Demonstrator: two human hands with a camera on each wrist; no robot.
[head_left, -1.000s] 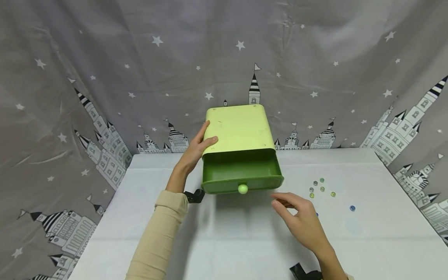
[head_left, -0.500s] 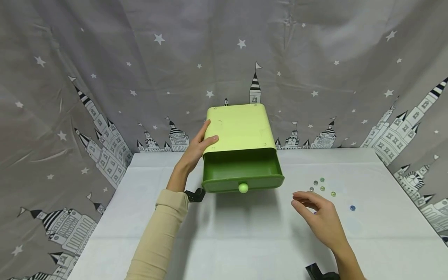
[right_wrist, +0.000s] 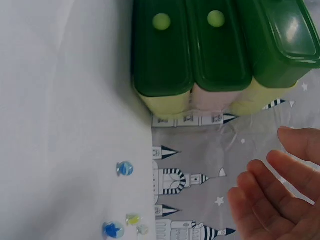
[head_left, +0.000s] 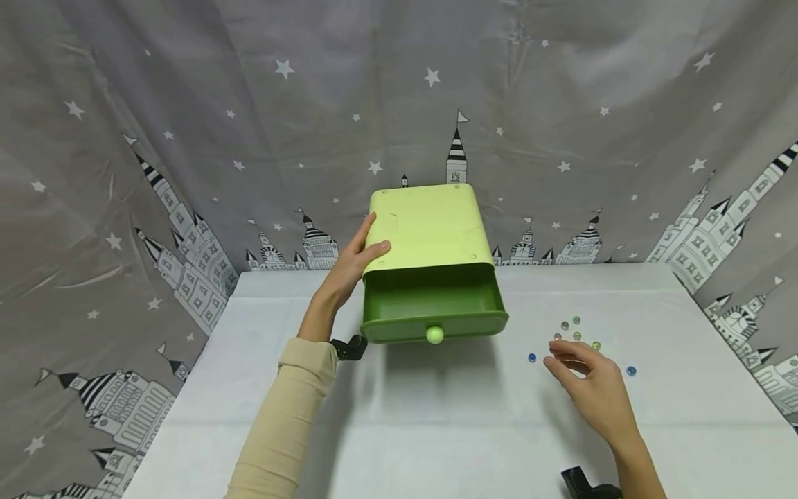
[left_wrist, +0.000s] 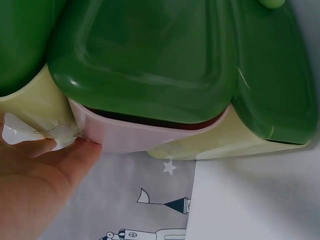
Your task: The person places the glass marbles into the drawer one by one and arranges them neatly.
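A yellow-green drawer box [head_left: 430,225] stands at the back of the table, its top drawer [head_left: 434,328] pulled out by the round knob side. The visible inside of that drawer is bare green. My left hand [head_left: 346,270] rests on the box's left side, thumb lying over the top edge; in the left wrist view its fingers [left_wrist: 82,157] touch the side wall. My right hand [head_left: 595,391] hovers over the table at right, fingers loosely bent and nothing seen between them. Near it lie a blue glass marble [head_left: 532,357], another blue marble [head_left: 632,371] and several small greenish and clear ones [head_left: 576,336].
Two lower drawers [right_wrist: 217,55] with pale knobs are pushed in; the middle section's casing is pink. A grey curtain [head_left: 399,90] with castles and stars hangs behind the white-covered table [head_left: 436,423]. Black camera mounts sit at both wrists.
My right hand has moved right, away from the drawer front and toward the marbles, uncovering a blue one. My left hand and the box stay in place.
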